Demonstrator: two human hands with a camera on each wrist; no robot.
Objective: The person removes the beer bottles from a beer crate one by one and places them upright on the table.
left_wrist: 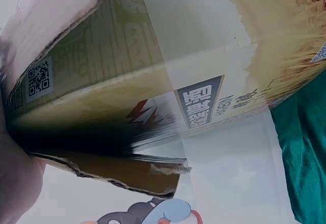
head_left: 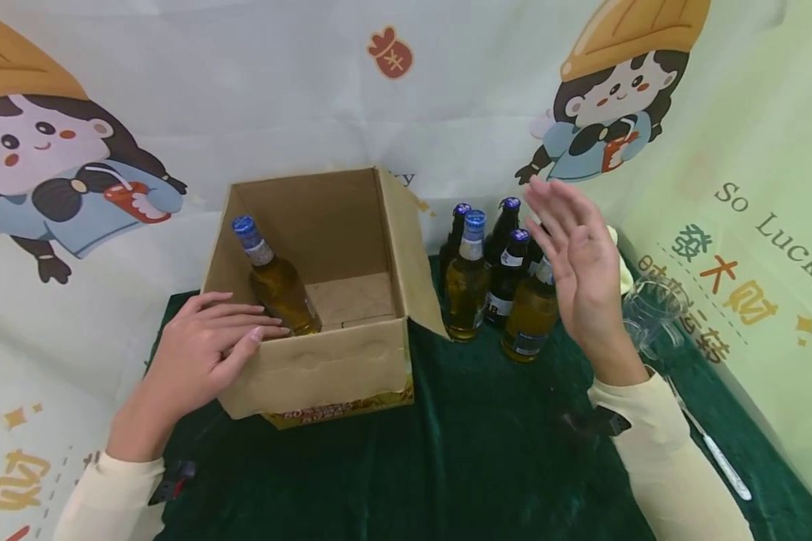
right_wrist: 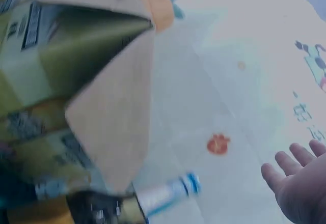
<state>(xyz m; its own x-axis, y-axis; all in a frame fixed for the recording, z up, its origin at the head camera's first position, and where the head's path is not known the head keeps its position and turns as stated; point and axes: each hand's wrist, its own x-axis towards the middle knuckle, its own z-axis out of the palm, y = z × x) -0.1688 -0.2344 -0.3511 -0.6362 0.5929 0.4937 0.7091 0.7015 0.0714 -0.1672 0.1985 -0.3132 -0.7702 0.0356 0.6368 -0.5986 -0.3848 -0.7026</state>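
Observation:
In the head view a cardboard box (head_left: 331,368) stands with its top flaps spread. One amber beer bottle (head_left: 280,289) with a blue cap leans inside it. My left hand (head_left: 206,342) rests on the box's near left corner, fingers extended over the rim toward that bottle. To the right of the box, my right hand (head_left: 582,267) is raised with straight fingers and nothing in it. Beside it are two amber beer bottles (head_left: 465,293) and several dark bottles (head_left: 504,282). The right wrist view shows the right hand (right_wrist: 300,178) apart from a blurred blue-capped bottle (right_wrist: 168,196).
A clear glass mug (head_left: 649,315) stands right of the bottles, with a long metal-handled utensil (head_left: 713,447) near the right edge. Dark green cloth (head_left: 487,451) covers the table. A printed backdrop (head_left: 298,90) hangs close behind. One box flap (head_left: 413,255) juts toward the bottles.

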